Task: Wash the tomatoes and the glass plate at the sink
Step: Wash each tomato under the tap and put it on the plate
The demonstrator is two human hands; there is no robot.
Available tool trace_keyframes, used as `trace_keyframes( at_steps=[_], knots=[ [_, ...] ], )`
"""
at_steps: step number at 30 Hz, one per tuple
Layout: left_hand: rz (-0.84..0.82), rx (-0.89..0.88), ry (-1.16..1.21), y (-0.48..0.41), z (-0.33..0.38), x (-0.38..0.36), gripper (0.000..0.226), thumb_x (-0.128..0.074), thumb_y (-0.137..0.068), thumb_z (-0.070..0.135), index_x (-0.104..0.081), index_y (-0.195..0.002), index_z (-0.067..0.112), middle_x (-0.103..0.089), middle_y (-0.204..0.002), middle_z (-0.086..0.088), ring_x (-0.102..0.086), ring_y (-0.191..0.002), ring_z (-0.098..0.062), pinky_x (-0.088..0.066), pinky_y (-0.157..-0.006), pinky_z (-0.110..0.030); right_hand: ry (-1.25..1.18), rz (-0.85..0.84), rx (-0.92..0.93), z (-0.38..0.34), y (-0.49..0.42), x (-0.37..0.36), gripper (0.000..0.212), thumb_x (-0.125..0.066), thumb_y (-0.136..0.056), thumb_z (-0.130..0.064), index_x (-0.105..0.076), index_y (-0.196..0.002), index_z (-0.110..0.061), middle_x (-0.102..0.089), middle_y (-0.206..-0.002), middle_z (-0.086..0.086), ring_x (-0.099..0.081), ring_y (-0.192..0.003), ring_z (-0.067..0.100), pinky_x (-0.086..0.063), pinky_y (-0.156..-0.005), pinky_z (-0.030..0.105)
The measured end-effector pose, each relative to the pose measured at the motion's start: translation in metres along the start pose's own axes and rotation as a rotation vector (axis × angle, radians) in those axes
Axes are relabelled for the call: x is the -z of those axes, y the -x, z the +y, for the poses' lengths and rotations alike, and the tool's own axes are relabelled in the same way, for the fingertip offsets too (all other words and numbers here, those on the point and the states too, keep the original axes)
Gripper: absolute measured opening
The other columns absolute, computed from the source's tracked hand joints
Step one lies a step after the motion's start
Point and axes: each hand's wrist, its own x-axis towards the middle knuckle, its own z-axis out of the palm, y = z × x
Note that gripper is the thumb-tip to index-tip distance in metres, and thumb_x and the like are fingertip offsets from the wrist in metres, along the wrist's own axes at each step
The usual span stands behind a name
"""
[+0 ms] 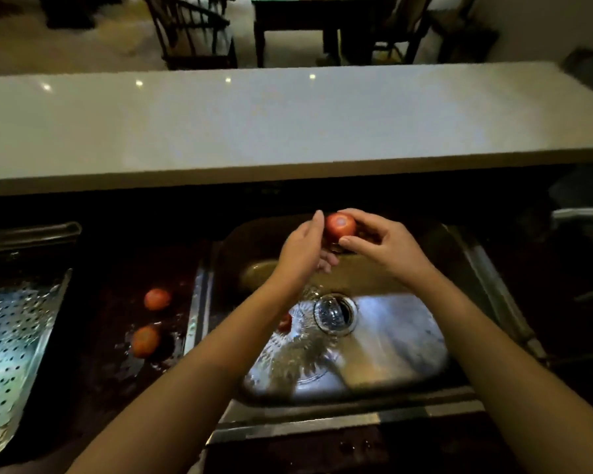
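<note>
While the right hand pinches the smooth, round tomato between thumb and curled fingertips, the left hand lays fairly straight fingers against it, probably rubbing it clean. Below the fingers, the ribbed glass plate lies in the steel sink, likely awaiting washing.

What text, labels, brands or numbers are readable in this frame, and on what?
None: no readable text anywhere in the head view.
Tomato between left hand and right hand: no sticker or print showing.
Sink, perforated tray, white counter: no brand mark, label or number visible.
Dark strip behind the sink: too dim to tell.
</note>
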Motion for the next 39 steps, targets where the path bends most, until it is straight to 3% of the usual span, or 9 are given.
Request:
trace_keyframes(
  at_steps=[5,11,15,18,20,25,29,33,39],
  knots=[
    [-0.189,-0.057,-0.048,-0.008,-0.004,-0.074,0.028,-0.037,-0.1,0.028,-0.052,-0.109,0.007,-0.056,-0.069,-0.007,-0.051,-0.039,-0.003,-0.041,-0.038,-0.014,0.007,0.174,-0.109,0.028,0.044,0.055,0.044,-0.067,-0.082,-0.013,-0.056,-0.124,-0.018,-0.06,-0.114,-0.005,-0.057,-0.103,0.002,-0.043,-0.089,0.007],
    [-0.406,0.13,-0.014,-0.015,-0.032,-0.162,0.03,-0.034,-0.101,0.026,-0.043,-0.12,0.005,-0.054,-0.082,-0.012,-0.053,-0.052,-0.011,-0.047,-0.045,-0.016,-0.286,0.484,-0.33,0.079,0.092,0.082,0.024,-0.037,-0.098,-0.034,-0.057,-0.107,-0.043,-0.06,-0.119,-0.002,-0.06,-0.107,0.011,-0.051,-0.09,0.029],
    [-0.54,0.206,-0.101,-0.019,-0.048,-0.217,0.045,-0.032,-0.1,0.036,-0.04,-0.128,0.001,-0.055,-0.102,-0.021,-0.057,-0.061,-0.015,-0.048,-0.05,-0.02,-0.419,0.705,-0.41,0.101,0.106,0.092,0.028,-0.031,-0.1,-0.032,-0.058,-0.103,-0.038,-0.061,-0.104,-0.006,-0.066,-0.086,0.003,-0.052,-0.06,0.014],
    [-0.519,0.201,-0.136,-0.027,-0.052,-0.238,0.042,-0.036,-0.099,0.036,-0.044,-0.119,0.0,-0.052,-0.082,-0.011,-0.05,-0.056,-0.014,-0.043,-0.043,-0.02,-0.459,0.776,-0.44,0.11,0.107,0.099,0.026,-0.031,-0.1,-0.032,-0.055,-0.108,-0.037,-0.059,-0.107,-0.004,-0.059,-0.094,0.007,-0.05,-0.059,0.011],
    [-0.5,0.148,-0.22,-0.031,-0.058,-0.244,0.044,-0.038,-0.098,0.036,-0.043,-0.121,-0.001,-0.051,-0.078,-0.008,-0.052,-0.058,-0.015,-0.043,-0.046,-0.023,-0.497,0.807,-0.462,0.114,0.106,0.102,0.028,-0.031,-0.1,-0.031,-0.054,-0.116,-0.031,-0.058,-0.11,0.0,-0.058,-0.097,0.011,-0.051,-0.066,0.019],
    [-0.531,0.067,-0.237,-0.035,-0.065,-0.241,0.034,-0.04,-0.098,0.031,-0.037,-0.127,0.013,-0.054,-0.113,-0.011,-0.059,-0.094,-0.022,-0.054,-0.076,-0.035,-0.514,0.786,-0.492,0.114,0.101,0.101,0.031,-0.029,-0.1,-0.035,-0.048,-0.124,-0.031,-0.055,-0.121,0.005,-0.055,-0.109,0.021,-0.05,-0.082,0.03],
    [-0.531,0.052,-0.185,-0.034,-0.059,-0.244,0.029,-0.035,-0.099,0.035,-0.047,-0.118,0.016,-0.057,-0.098,-0.01,-0.057,-0.073,-0.017,-0.05,-0.062,-0.03,-0.527,0.817,-0.472,0.112,0.099,0.103,0.03,-0.03,-0.1,-0.034,-0.048,-0.124,-0.029,-0.056,-0.117,0.004,-0.056,-0.107,0.018,-0.052,-0.08,0.026],
    [-0.575,0.03,-0.179,-0.027,-0.06,-0.252,0.026,-0.032,-0.1,0.028,-0.045,-0.121,0.02,-0.056,-0.11,-0.007,-0.059,-0.096,-0.019,-0.053,-0.079,-0.032,-0.537,0.905,-0.5,0.112,0.098,0.108,0.032,-0.029,-0.1,-0.033,-0.053,-0.121,-0.026,-0.056,-0.121,0.011,-0.056,-0.108,0.025,-0.052,-0.084,0.035],
    [-0.722,0.209,0.122,-0.032,-0.056,-0.237,0.037,-0.043,-0.096,0.005,-0.046,-0.128,0.024,-0.054,-0.115,-0.007,-0.063,-0.092,-0.016,-0.057,-0.074,-0.025,-0.624,0.843,-0.453,0.109,0.102,0.112,0.03,-0.027,-0.101,-0.033,-0.055,-0.111,-0.034,-0.052,-0.125,0.007,-0.055,-0.107,0.022,-0.051,-0.072,0.026]
  ],
)
